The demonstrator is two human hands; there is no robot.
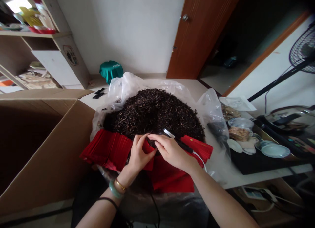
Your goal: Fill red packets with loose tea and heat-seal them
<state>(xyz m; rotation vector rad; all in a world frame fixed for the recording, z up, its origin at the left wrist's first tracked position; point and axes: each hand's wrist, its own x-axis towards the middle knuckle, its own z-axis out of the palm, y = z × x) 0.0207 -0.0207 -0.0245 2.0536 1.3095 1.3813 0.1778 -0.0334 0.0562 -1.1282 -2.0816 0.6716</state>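
A small red packet (148,147) is between my two hands, in front of a large mound of dark dried leaves (157,106) that looks like loose tea. My left hand (136,155) grips the packet from its left side, thumb and forefinger curved round it. From the right, my right hand (172,152) pinches it near the top edge, fingertips meeting the left ones. Fanned red packets (108,150) lie by my left hand. More red packets (172,178) lie below my right hand. Behind that hand rests a black-handled device with a silver end (168,133) and white cable.
Clear plastic sheeting (214,106) surrounds the leaves. An open cardboard box (49,155) stands at left. On the right are a dark tray (248,167), dishes (275,150) and a lidded pan (290,118). A fan (304,50) stands behind; a green-covered stool or bin (111,71) is by the wall.
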